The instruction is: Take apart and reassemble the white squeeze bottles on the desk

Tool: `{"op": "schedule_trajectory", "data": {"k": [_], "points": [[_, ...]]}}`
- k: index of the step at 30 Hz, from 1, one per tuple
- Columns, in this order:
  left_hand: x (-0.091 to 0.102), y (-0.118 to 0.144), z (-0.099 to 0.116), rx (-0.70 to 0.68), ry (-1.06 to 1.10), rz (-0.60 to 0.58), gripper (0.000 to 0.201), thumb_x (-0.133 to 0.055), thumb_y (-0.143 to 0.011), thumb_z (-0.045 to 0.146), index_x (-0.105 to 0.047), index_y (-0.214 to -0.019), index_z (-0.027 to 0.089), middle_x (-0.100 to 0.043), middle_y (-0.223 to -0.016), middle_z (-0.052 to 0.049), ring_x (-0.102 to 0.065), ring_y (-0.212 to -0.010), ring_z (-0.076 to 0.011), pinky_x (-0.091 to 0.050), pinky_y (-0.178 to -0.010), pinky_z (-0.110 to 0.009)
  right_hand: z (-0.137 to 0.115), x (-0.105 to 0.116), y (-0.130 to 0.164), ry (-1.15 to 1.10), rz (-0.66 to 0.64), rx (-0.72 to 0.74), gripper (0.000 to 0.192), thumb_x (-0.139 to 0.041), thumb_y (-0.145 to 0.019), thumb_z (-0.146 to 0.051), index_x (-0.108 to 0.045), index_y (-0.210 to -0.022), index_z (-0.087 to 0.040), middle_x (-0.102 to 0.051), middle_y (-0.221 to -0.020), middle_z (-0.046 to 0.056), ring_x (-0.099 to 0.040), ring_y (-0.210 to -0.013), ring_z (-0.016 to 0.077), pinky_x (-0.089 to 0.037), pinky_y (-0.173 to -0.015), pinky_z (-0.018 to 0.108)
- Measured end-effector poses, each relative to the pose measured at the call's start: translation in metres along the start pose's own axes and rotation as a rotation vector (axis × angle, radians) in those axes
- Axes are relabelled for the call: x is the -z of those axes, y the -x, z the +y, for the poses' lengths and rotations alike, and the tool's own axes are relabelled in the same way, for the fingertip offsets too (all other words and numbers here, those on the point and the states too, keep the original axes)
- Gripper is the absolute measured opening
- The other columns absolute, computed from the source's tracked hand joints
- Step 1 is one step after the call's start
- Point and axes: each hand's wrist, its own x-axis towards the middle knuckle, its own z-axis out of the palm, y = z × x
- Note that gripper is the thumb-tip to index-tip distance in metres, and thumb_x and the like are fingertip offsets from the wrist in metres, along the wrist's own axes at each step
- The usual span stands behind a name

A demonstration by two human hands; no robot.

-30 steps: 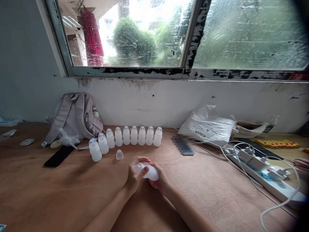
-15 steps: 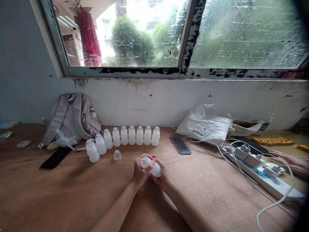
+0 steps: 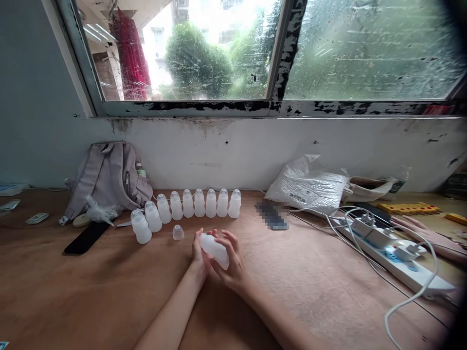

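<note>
Translucent bottle, cap now off, turning between two hands

Frosted white plastic bottle (image 3: 215,249) is lying tilted across both palms, neck pointing up and away to the left. Half a second ago a clear domed cap was sitting on that neck under the left fingertips; now the neck is showing bare, so the cap is either off or hidden inside the left hand, which cannot be told.

Left hand (image 3: 199,253) is curling against the neck end, fingers pressed together around it. Right hand (image 3: 230,262) is cupping the body from beneath, fingers loosely spread over the far side.

Loose cap (image 3: 178,232), a small clear dome, is resting on the tabletop (image 3: 109,287) just left of the left hand and a little beyond it. Row of capped bottles (image 3: 199,203), squat, round-shouldered, same milky plastic, is standing beyond both hands, curving nearer at its left end.

Tabletop is matte brown board. Farther left of the left hand: a soft grey fabric backpack (image 3: 107,177) and a glossy black phone (image 3: 86,237). Well right of the right hand: a crinkled white plastic bag (image 3: 310,187), a white power strip (image 3: 397,260) with cables, and another person's hand (image 3: 426,236) lying flat.
</note>
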Motion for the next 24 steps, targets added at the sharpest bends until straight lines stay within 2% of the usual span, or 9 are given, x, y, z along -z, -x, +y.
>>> {"op": "schedule_trajectory", "data": {"k": [2, 4, 6, 8, 10, 13, 15, 19, 24], "points": [[0.003, 0.0, 0.005, -0.039, 0.01, 0.001, 0.029, -0.061, -0.065, 0.042, -0.055, -0.072, 0.014, -0.064, -0.079, -0.007, -0.06, -0.067, -0.0151, -0.049, -0.065, -0.028, 0.001, 0.001, -0.003, -0.075, -0.003, -0.168, 0.046, -0.057, -0.071, -0.044, -0.047, -0.11, -0.023, -0.044, -0.118, 0.01, -0.045, -0.107, 0.0256, -0.041, -0.086, 0.04], [0.004, 0.001, 0.008, -0.072, 0.01, 0.005, 0.029, -0.061, -0.065, 0.042, -0.055, -0.072, 0.015, -0.064, -0.081, -0.006, -0.06, -0.067, -0.0144, -0.049, -0.063, -0.026, 0.004, 0.005, -0.009, -0.257, -0.092, -0.457, 0.05, -0.044, -0.075, -0.055, -0.042, -0.113, -0.023, -0.054, -0.103, 0.009, -0.059, -0.079, 0.0202, -0.049, -0.061, 0.032], [0.004, 0.001, 0.01, -0.065, -0.017, 0.001, 0.03, -0.061, -0.065, 0.043, -0.055, -0.072, 0.015, -0.064, -0.085, -0.005, -0.06, -0.065, -0.014, -0.048, -0.058, -0.026, 0.007, 0.011, -0.014, -0.523, -0.284, -0.728, 0.057, -0.029, -0.076, -0.064, -0.041, -0.112, -0.021, -0.059, -0.085, 0.006, -0.056, -0.05, 0.0138, -0.041, -0.037, 0.023], [0.004, 0.002, 0.011, -0.061, -0.072, -0.005, 0.031, -0.061, -0.065, 0.044, -0.055, -0.073, 0.015, -0.064, -0.089, -0.005, -0.06, -0.062, -0.0139, -0.047, -0.053, -0.026, 0.008, 0.016, -0.018, -0.765, -0.435, -0.881, 0.06, -0.025, -0.076, -0.065, -0.043, -0.109, -0.019, -0.06, -0.078, 0.006, -0.05, -0.038, 0.0094, -0.032, -0.03, 0.018], [0.003, 0.002, 0.012, -0.075, -0.119, -0.011, 0.031, -0.061, -0.065, 0.045, -0.056, -0.074, 0.016, -0.064, -0.089, -0.004, -0.06, -0.062, -0.0138, -0.047, -0.053, -0.025, 0.007, 0.02, -0.02, -0.893, -0.455, -0.907, 0.05, -0.039, -0.077, -0.057, -0.045, -0.107, -0.018, -0.06, -0.08, 0.006, -0.052, -0.042, 0.0081, -0.034, -0.032, 0.016], [0.003, 0.001, 0.013, -0.119, -0.149, -0.033, 0.033, -0.062, -0.065, 0.046, -0.057, -0.074, 0.015, -0.064, -0.087, -0.004, -0.061, -0.065, -0.0134, -0.047, -0.059, -0.025, 0.005, 0.023, -0.021, -0.914, -0.295, -0.805, 0.044, -0.057, -0.073, -0.038, -0.043, -0.113, -0.026, -0.059, -0.093, 0.003, -0.059, -0.065, 0.011, -0.047, -0.049, 0.019], [0.004, 0.0, 0.013, -0.14, -0.163, -0.044, 0.035, -0.063, -0.064, 0.048, -0.057, -0.075, 0.015, -0.064, -0.087, -0.004, -0.061, -0.067, -0.0131, -0.047, -0.062, -0.024, 0.007, 0.023, -0.02, -0.901, -0.22, -0.823, 0.047, -0.056, -0.073, -0.041, -0.039, -0.116, -0.03, -0.057, -0.095, 0.002, -0.06, -0.072, 0.0135, -0.05, -0.055, 0.024], [0.006, -0.001, 0.011, -0.14, -0.154, -0.061, 0.039, -0.061, -0.064, 0.052, -0.055, -0.075, 0.016, -0.063, -0.086, -0.004, -0.06, -0.068, -0.0135, -0.046, -0.062, -0.024, 0.012, 0.023, -0.02, -0.927, -0.399, -1.01, 0.048, -0.049, -0.074, -0.051, -0.045, -0.109, -0.019, -0.059, -0.08, 0.005, -0.059, -0.052, 0.0136, -0.045, -0.039, 0.023], [0.007, -0.003, 0.012, -0.146, -0.121, -0.078, 0.04, -0.061, -0.063, 0.054, -0.054, -0.073, 0.015, -0.06, -0.076, -0.002, -0.058, -0.066, -0.0125, -0.045, -0.062, -0.023, 0.015, 0.022, -0.018, -0.961, -0.218, -0.833, 0.039, -0.059, -0.071, -0.031, -0.045, -0.107, -0.026, -0.058, -0.09, 0.002, -0.061, -0.069, 0.0133, -0.05, -0.056, 0.025]]}}
